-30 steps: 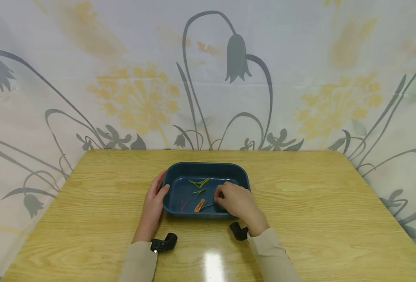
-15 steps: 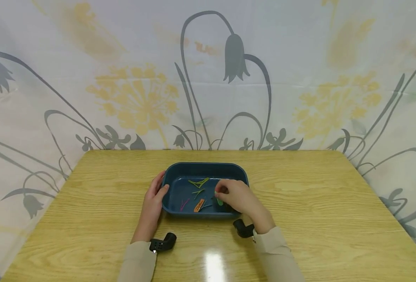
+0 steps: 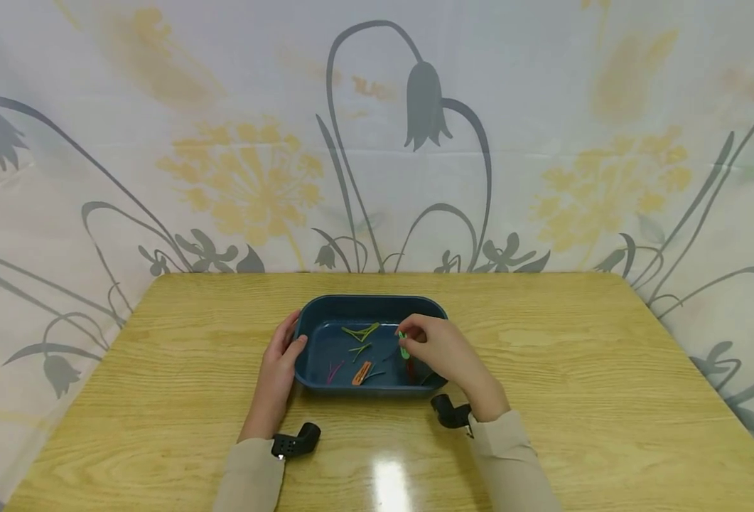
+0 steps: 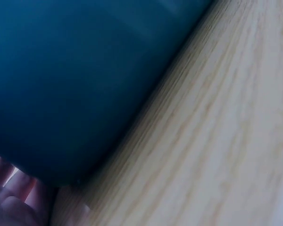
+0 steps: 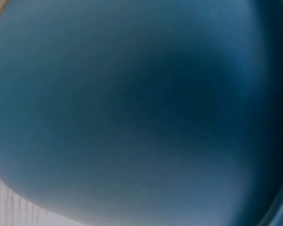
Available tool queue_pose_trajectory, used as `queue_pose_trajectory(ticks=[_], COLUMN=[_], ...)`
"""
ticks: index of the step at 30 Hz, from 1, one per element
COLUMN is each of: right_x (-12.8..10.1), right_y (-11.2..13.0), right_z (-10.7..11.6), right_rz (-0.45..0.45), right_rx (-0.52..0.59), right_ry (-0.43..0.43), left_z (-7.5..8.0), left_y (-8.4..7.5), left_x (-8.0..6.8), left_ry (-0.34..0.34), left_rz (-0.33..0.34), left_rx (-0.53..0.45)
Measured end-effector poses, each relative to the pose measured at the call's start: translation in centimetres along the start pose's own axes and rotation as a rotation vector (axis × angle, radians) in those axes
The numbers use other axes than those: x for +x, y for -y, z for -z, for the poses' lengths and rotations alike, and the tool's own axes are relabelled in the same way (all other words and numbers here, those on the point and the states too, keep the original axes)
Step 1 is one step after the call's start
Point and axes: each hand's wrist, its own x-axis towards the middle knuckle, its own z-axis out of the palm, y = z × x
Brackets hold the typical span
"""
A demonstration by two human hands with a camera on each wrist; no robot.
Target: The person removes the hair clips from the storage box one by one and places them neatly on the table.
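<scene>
Green snap hair clip [image 3: 404,345]: pinched in the right hand, held roughly upright over the right part of the tray; whether its lower end touches anything cannot be told.
Right hand [image 3: 439,348]: reaches in from the near right, thumb and forefinger closed together on the clip, the other fingers bent behind.
Blue tray [image 3: 322,348]: rectangular with rounded corners, long side running left to right.
Left hand [image 3: 285,350]: grips the tray's left end, thumb over the rim, fingers along the outer wall.
Red piece [image 3: 410,368]: just below the green clip, partly hidden, its shape unclear.
Orange snap hair clip [image 3: 361,373]: on the tray floor, near side, slanting.
Blue hairpin [image 3: 374,374]: just right of the orange clip.
Pink hairpin [image 3: 335,371]: left of the orange clip.
Green hairpin [image 3: 360,349]: mid-tray.
Yellow-green hairpins [image 3: 360,331]: farther back, beyond the green hairpin.
Wooden table [image 3: 575,355]: under the tray.
Floral cloth [image 3: 261,178]: behind the table's far edge.
</scene>
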Motion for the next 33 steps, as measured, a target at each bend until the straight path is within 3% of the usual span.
queue_pose_trajectory(ticks=[33], right_x=[-0.3], right_y=[-1.5], right_z=[2.3], right_rz=[-0.071], right_rx=[0.133], right_ry=[-0.104], left_z=[-0.1], left_y=[0.0], left_x=[0.1], left_ry=[-0.01], left_rz=[-0.014], left_rx=[0.025])
